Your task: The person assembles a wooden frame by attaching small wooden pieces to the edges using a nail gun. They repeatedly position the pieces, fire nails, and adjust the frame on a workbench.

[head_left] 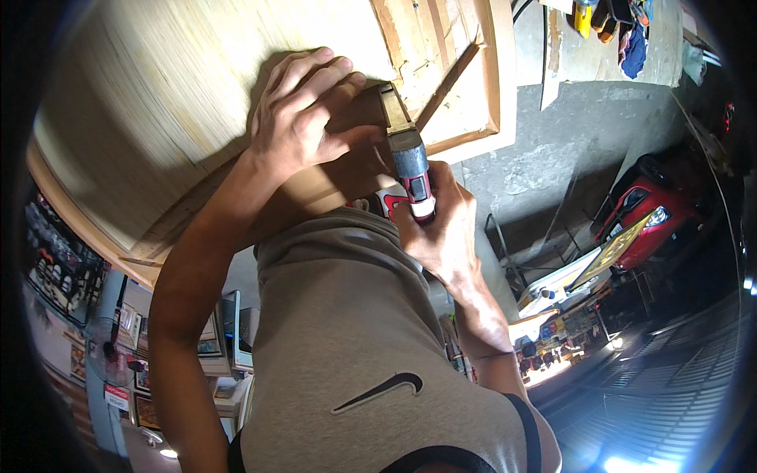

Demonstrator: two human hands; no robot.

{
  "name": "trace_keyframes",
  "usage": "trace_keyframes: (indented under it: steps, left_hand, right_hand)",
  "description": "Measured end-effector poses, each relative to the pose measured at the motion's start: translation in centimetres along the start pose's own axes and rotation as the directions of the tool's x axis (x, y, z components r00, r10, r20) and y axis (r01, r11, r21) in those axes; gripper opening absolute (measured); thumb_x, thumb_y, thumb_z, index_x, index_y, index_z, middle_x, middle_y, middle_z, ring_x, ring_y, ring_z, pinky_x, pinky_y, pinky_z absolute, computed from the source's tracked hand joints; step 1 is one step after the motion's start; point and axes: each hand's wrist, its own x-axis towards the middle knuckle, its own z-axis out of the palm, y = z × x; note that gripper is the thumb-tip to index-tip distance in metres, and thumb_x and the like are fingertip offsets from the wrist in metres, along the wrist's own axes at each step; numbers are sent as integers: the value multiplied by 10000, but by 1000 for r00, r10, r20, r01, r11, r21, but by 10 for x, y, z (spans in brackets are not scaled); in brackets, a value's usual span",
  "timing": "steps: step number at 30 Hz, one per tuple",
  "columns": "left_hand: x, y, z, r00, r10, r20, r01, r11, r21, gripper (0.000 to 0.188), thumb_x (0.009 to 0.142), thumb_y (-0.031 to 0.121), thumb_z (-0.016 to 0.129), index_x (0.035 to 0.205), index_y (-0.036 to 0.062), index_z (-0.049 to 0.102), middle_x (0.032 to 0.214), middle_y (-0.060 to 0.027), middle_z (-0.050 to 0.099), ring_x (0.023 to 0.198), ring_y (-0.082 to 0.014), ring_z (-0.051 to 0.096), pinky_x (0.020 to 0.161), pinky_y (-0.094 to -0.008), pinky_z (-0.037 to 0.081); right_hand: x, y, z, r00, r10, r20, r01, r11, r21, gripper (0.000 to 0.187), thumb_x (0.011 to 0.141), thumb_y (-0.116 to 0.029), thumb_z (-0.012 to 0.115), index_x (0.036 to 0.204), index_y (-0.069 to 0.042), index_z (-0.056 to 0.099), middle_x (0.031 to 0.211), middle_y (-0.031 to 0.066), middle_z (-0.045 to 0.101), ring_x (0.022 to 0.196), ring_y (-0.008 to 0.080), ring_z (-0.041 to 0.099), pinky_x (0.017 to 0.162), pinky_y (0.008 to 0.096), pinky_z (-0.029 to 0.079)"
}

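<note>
My left hand point(296, 118) lies with its fingers stretched out over the edge of a light-grained wooden panel point(158, 87). Its thumb points toward the tool, and a brown surface in shadow shows between thumb and fingers. My right hand point(445, 221) is wrapped round a hand tool point(412, 162) with a dark and red body and a white rear end. The tool's brass-coloured metal front reaches a wooden frame point(505, 87), beside a diagonal brown strip point(448, 87). Its exact kind is not clear. Part of its grip is hidden by my fingers.
A table at the top right bears a yellow-handled tool point(583, 20) and a dark blue cloth point(633, 51). Farther right stands a red car point(650, 213), near leaning boards point(611, 248). At lower left are a fan point(114, 347) and shelves with framed pictures point(209, 347).
</note>
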Motion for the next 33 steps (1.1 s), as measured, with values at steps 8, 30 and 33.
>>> trace_keyframes:
  steps: [8,30,33]
  left_hand:
    - [-2,-3,2,999,16,-34,-17,999,-41,531,674,499,817,975,73,719,1105,-65,661,1106,-274,589,939,-424,471]
    - [30,18,10,995,-4,-98,16,993,117,176,689,209,816,698,103,676,743,-17,612,767,-235,567,736,-372,477]
    - [33,28,10,995,-71,-65,85,967,238,191,647,228,822,689,106,682,742,-12,616,768,-239,570,740,-389,481]
  right_hand:
    - [-1,-4,-3,1000,6,-17,-7,998,-61,334,721,-16,662,1012,70,522,730,227,660,660,357,703,610,394,563]
    - [-103,73,-4,975,221,0,-209,921,328,560,619,-80,684,1147,32,535,926,178,648,846,267,623,824,364,486]
    - [-108,87,10,983,152,-107,-80,864,497,517,621,-82,689,1106,18,542,908,168,644,835,250,619,810,367,486]
